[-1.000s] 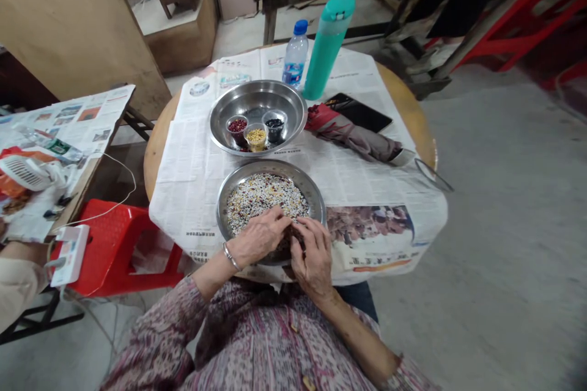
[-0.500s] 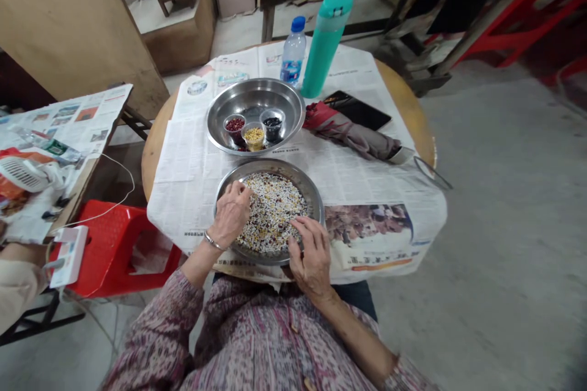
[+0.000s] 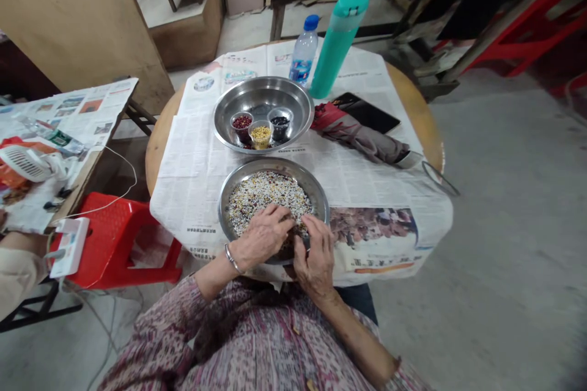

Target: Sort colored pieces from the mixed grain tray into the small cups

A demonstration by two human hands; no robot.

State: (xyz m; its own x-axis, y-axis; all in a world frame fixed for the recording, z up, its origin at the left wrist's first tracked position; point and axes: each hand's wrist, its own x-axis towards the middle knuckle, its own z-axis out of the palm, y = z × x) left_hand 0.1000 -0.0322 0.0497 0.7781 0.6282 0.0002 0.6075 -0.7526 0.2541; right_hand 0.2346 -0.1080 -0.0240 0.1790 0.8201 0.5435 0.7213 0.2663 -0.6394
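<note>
A steel bowl [image 3: 222, 211] close to my body holds a mix of white, yellow, dark red and black grains and beans [image 3: 268, 188]. Over the near side of this mix is my left hand [image 3: 263, 233], its fingers curled together; what they hold, if anything, is hidden. My right hand [image 3: 316, 259] rests at the bowl's right side, thumb and bent fingers apart. The two hands' fingertips nearly meet. Behind stands a second steel bowl [image 3: 257, 90] with three clear cups: dark red beans [image 3: 242, 124], yellow kernels [image 3: 261, 135] and black beans [image 3: 279, 124].
Newspaper [image 3: 183, 189] covers the round table. At its back stand a water bottle [image 3: 304, 52] and a teal flask [image 3: 340, 43]. A folded umbrella [image 3: 362, 134] and a dark tablet [image 3: 369, 113] lie right. A red stool [image 3: 114, 244] and another person's arm [image 3: 21, 269] are left.
My left hand has moved from the bowl's left side to the right and nearer to me, beside my right hand. A dark gap now shows in the grains near my fingers.
</note>
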